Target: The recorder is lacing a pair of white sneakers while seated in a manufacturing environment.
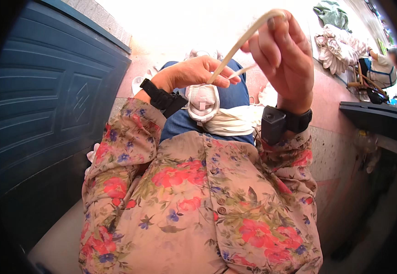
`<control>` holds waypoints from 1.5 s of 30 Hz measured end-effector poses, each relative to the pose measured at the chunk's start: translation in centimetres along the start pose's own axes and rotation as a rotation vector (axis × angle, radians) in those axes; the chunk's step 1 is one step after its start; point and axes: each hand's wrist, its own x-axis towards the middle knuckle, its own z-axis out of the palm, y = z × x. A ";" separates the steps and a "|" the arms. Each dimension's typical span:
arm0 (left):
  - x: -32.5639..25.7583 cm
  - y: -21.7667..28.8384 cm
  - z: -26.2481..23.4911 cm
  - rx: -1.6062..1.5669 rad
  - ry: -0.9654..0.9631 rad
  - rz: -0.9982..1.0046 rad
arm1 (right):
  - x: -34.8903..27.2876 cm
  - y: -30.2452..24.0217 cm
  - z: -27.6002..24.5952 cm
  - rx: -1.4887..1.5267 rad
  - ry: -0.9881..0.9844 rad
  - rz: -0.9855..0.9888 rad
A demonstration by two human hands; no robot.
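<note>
A flat cream strip (240, 42) bows from the fingertips of the raised right hand (284, 55) down to the left hand (187, 72); below, on the denim-covered lap (174, 125), rest a white shoe (203, 97) with a dotted top and a cream-coloured bundle (235, 122)
</note>
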 end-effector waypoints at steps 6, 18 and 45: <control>-3.2 -2.7 -4.3 -0.424 0.556 0.095 | 0.4 -0.7 -1.0 0.015 0.678 -0.104; -10.6 -8.3 -6.8 -0.123 0.998 -0.066 | -13.0 11.5 -4.9 -0.939 0.469 0.657; -7.8 -10.6 2.7 -0.140 0.801 -0.338 | -11.9 17.0 -3.4 -1.594 0.414 0.464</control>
